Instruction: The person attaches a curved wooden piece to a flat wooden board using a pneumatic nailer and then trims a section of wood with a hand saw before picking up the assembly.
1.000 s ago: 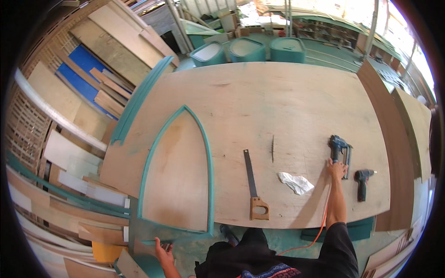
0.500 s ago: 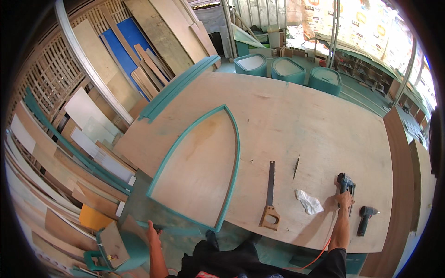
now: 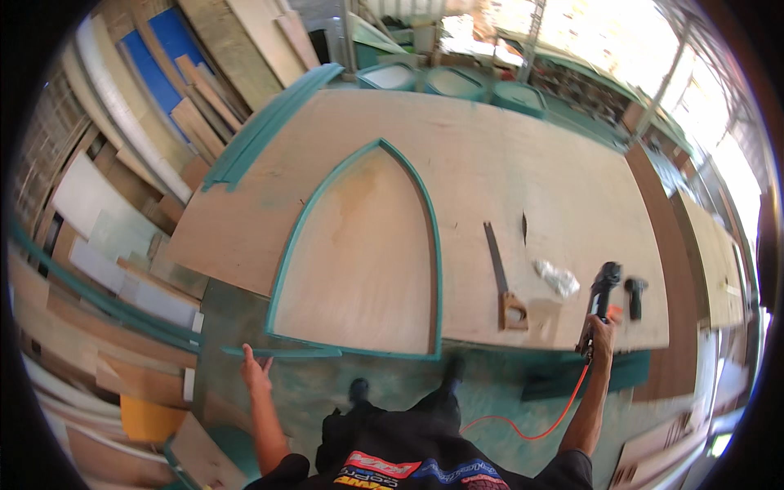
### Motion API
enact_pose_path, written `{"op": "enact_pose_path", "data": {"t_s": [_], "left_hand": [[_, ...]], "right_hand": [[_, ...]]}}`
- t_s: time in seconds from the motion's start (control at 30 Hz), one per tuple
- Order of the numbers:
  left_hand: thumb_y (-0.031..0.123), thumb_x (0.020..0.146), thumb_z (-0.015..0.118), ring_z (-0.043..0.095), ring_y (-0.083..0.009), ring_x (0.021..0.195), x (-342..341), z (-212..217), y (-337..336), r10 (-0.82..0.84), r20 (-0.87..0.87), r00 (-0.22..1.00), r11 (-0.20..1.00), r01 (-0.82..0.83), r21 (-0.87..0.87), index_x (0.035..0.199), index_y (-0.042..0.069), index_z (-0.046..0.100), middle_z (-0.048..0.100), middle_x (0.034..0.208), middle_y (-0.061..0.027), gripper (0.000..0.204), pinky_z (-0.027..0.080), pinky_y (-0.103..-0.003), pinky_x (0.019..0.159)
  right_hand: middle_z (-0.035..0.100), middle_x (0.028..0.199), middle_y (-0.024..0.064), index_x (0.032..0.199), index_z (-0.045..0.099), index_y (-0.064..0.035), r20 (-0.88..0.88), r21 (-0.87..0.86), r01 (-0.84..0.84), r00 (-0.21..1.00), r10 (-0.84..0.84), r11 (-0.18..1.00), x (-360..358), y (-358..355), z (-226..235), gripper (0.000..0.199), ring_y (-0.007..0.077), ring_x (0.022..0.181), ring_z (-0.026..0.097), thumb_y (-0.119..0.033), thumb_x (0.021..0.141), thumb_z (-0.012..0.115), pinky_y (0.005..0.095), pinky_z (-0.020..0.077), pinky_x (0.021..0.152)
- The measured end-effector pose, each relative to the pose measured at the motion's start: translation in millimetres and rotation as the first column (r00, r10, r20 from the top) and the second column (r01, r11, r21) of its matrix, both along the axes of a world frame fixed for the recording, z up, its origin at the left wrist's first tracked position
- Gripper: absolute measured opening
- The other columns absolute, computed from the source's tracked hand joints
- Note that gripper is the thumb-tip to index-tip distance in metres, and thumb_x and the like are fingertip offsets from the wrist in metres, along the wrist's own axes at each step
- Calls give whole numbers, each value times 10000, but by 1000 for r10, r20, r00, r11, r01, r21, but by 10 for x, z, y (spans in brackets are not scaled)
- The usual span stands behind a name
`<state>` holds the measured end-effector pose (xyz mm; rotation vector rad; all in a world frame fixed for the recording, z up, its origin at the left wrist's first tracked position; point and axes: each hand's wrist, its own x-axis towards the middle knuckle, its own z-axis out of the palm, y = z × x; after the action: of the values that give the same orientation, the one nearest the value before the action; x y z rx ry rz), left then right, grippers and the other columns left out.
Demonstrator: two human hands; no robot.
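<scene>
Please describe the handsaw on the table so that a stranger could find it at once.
Start at the big plywood table and its teal-edged arch-shaped panel. Just right of that arch lies the handsaw, its blade pointing away from the person and its wooden handle near the front edge. Unlike the black power tools further right, it is long, thin and flat.

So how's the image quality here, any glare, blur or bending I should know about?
Head view: daylight blows out the upper right, washing out detail there; the plywood sheet's straight edges bow with fisheye distortion, and the corners are black; the right hand on the power tool and the saw look reasonably sharp.
</scene>
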<state>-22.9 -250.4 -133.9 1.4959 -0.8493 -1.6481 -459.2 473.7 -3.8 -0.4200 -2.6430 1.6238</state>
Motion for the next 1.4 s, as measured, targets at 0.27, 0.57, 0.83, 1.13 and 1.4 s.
{"op": "enact_pose_path", "data": {"t_s": [0.27,0.57,0.83,1.13,1.4], "left_hand": [[506,981,638,581,-318,1255,232,-221,-456,-188,-192,963,973,209,95,1451,-84,425,553,1389,-206,784,559,-392,1002],[443,1033,571,627,-309,1134,197,-322,-747,-221,-87,971,970,228,86,1358,-133,464,583,1277,-226,670,595,-412,965],[431,1051,535,688,-278,926,352,-276,-1114,-207,1,978,977,207,-50,1194,-142,543,661,1058,-202,590,639,-376,831],[404,1067,507,690,-277,875,206,-589,-1210,-230,-40,972,973,228,-47,1114,-169,540,640,1064,-214,575,658,-375,814],[378,1072,498,688,-287,905,133,-576,-1189,-311,-90,946,948,315,37,1117,-177,510,622,1088,-228,557,666,-375,821]], "right_hand": [[517,714,11,1131,567,-41,-277,-565,127,901,-333,815,3355,-1321,25,230,117,638,496,-149,968,690,288,433,640],[538,609,40,824,585,-45,351,-462,486,868,-350,742,5564,-2816,-1138,281,150,506,547,-256,931,736,295,443,501],[559,584,14,836,629,-41,459,-364,367,870,-178,856,6667,-3434,-1417,257,124,498,541,-247,925,753,281,425,501],[564,583,15,854,663,-26,480,-336,434,843,-245,836,7057,-3770,-1338,252,121,499,546,-250,919,759,289,420,494],[546,588,24,848,652,-23,450,-383,553,811,-373,740,7097,-4278,-1244,226,145,491,542,-210,901,768,302,428,487]]}}
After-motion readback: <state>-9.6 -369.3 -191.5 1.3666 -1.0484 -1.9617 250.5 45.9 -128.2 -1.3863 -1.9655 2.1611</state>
